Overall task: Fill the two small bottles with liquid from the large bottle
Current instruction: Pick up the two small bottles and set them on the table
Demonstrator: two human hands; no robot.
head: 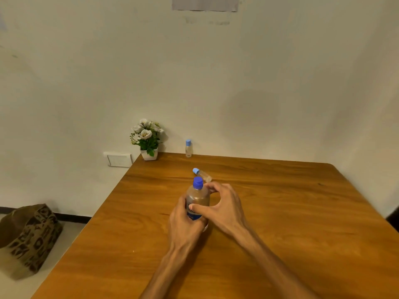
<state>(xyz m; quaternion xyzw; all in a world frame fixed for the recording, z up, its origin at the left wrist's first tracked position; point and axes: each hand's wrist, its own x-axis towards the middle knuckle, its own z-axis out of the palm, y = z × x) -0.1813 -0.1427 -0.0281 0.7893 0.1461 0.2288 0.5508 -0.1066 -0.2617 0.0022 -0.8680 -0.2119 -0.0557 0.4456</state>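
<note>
The large clear bottle point(197, 196) with a dark blue cap and a blue label stands upright in the middle of the wooden table point(280, 223). My left hand point(183, 221) is wrapped around its lower body. My right hand point(222, 203) curls beside it on the right, thumb on the bottle's front and fingers near its shoulder. One small clear bottle point(201, 174) with a light blue cap lies on its side just behind the large bottle. A second small bottle point(188, 148), capped, stands upright at the table's far edge by the wall.
A small white pot of artificial flowers point(148, 140) sits at the table's far left corner. A wall switch plate point(118, 159) is left of it. A patterned bag point(28, 238) rests on the floor to the left. The wall runs along the table's far edge.
</note>
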